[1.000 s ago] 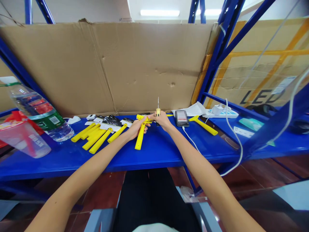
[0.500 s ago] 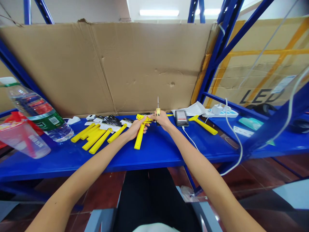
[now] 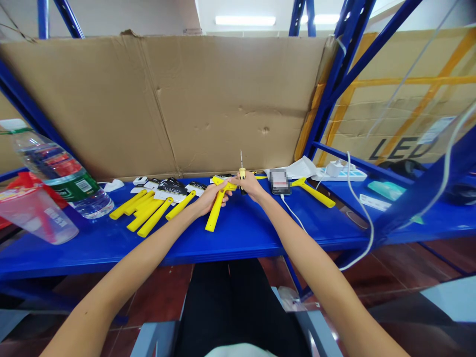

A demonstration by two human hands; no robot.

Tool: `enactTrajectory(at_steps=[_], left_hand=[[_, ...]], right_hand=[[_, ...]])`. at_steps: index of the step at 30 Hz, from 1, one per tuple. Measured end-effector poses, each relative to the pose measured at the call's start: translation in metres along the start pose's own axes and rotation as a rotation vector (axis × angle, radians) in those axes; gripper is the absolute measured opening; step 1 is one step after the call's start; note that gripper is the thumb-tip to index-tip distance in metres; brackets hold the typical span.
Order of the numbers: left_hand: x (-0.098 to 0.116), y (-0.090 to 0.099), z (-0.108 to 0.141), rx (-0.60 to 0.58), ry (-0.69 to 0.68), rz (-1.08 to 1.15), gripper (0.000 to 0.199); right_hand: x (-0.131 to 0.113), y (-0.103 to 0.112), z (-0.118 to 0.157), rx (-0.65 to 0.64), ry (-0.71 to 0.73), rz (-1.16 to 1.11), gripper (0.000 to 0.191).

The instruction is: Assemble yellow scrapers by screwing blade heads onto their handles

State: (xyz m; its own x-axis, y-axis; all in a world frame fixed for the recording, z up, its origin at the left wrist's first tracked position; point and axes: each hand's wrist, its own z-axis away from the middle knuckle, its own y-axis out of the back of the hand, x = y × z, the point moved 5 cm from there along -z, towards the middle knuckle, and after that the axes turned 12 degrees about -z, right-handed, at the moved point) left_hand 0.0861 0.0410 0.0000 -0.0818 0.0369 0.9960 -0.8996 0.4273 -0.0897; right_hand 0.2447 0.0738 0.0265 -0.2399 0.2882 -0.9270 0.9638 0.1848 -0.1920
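1. Yellow plastic scraper point(image 3: 216, 210): held above the blue shelf, between the two hands and in front of the person. The handle end angles down toward the person; the crosswise head sits at the top, near the right hand.
2. Left hand point(image 3: 210, 199): fingers closed around the scraper just below its head, gripping it firmly. The fingertips are partly hidden behind the tool.
3. Right hand point(image 3: 252, 187): fingers curled around the yellow-and-black handle of a small screwdriver point(image 3: 242, 174), held upright with the thin shaft pointing up. One finger extends toward the scraper head; whether it touches cannot be determined.
4. Blue steel shelf point(image 3: 238, 238): runs beneath both hands and bears all items below.
5. Left of the hands: yellow scraper handles point(image 3: 150, 214) lie side by side, angled, with black-and-white packaging cards point(image 3: 171, 190) behind them. Farther left stand a water bottle point(image 3: 61, 179) and a clear plastic cup point(image 3: 33, 213).
6. Right of the hands: a smartphone point(image 3: 279, 181), its screen pixelated, with a white cable point(image 3: 293, 215) attached. Beyond it lie a second yellow scraper point(image 3: 313, 193), white paper point(image 3: 297, 168) and a white power strip point(image 3: 340, 175).
7. Background: a cardboard sheet point(image 3: 156, 104) stands along the shelf's back edge, between blue rack uprights point(image 3: 338, 84).
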Motion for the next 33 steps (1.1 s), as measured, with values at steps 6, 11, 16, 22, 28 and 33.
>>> enactTrajectory(at_steps=[6, 11, 16, 22, 28, 33], left_hand=[[0.003, -0.007, 0.004, -0.091, 0.008, -0.028, 0.042], [0.008, -0.009, 0.005, -0.126, 0.007, -0.046, 0.042], [0.011, -0.008, 0.006, -0.123, 0.003, -0.072, 0.044], [0.015, -0.006, 0.008, -0.086, -0.033, -0.079, 0.046], [0.025, -0.009, 0.014, -0.073, -0.09, -0.092, 0.052], [0.031, -0.012, 0.018, -0.077, -0.144, -0.113, 0.056]], right_hand=[[-0.003, -0.003, 0.001, -0.019, 0.003, -0.024, 0.064], [-0.009, -0.004, 0.002, -0.041, 0.015, -0.045, 0.067], [-0.019, -0.004, 0.004, -0.085, 0.032, -0.068, 0.069], [-0.026, -0.005, 0.005, -0.11, 0.05, -0.065, 0.072], [-0.033, -0.007, 0.011, -0.124, 0.077, -0.065, 0.068], [-0.039, -0.007, 0.013, -0.114, 0.112, -0.086, 0.067]])
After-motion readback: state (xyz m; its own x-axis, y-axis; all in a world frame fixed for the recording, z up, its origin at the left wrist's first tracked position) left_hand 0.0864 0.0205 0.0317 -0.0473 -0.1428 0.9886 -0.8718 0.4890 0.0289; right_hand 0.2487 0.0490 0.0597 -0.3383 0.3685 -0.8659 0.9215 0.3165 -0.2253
